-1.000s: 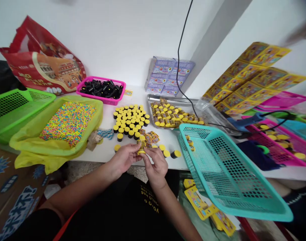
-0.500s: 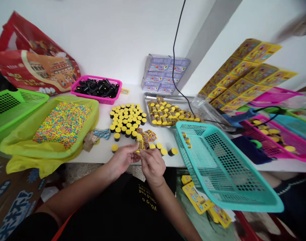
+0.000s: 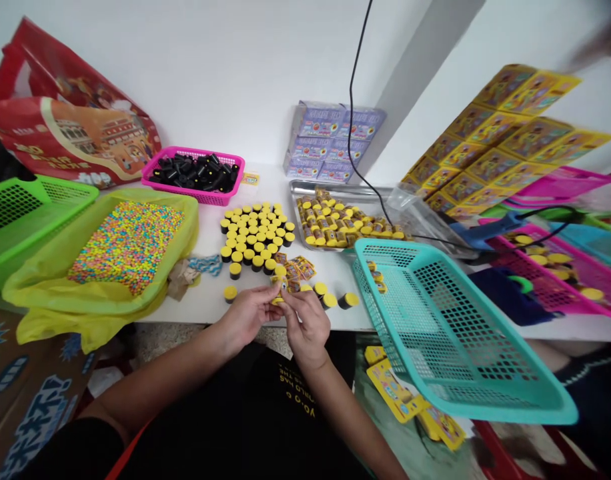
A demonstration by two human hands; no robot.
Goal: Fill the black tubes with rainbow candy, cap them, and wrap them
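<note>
The left hand (image 3: 248, 313) and right hand (image 3: 305, 325) still pinch a small yellow-capped tube (image 3: 283, 287) between them, above the white bench (image 3: 200, 313); black yellow-topped cylinders (image 3: 255, 233) stand at eleven o'clock, little changed.

Left hand (image 3: 248, 313), right hand (image 3: 306, 325), close together

My left hand (image 3: 248, 313) and right hand (image 3: 306, 325) pinch a small yellow-capped tube (image 3: 283, 287) in a printed wrapper, just inside the counter's front edge (image 3: 195, 321).
</note>
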